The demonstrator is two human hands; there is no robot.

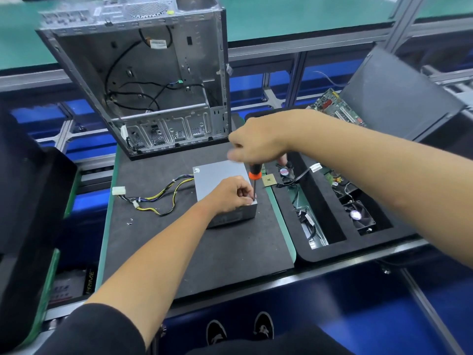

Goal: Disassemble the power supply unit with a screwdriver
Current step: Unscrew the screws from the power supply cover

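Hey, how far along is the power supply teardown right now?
Done: the power supply unit is out of the computer case and lies on the mat; two small loose bits, possibly screws, lie nearby. In hand: the right hand holds the screwdriver upright on the unit's near right corner, while the left hand steadies the tip. Left: the cover looks closed, so opening remains.

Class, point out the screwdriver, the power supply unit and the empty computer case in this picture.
screwdriver (254,173): head view, on its orange-and-black handle.
power supply unit (220,170): head view, on its bare grey top.
computer case (194,47): head view, on its inner metal wall.
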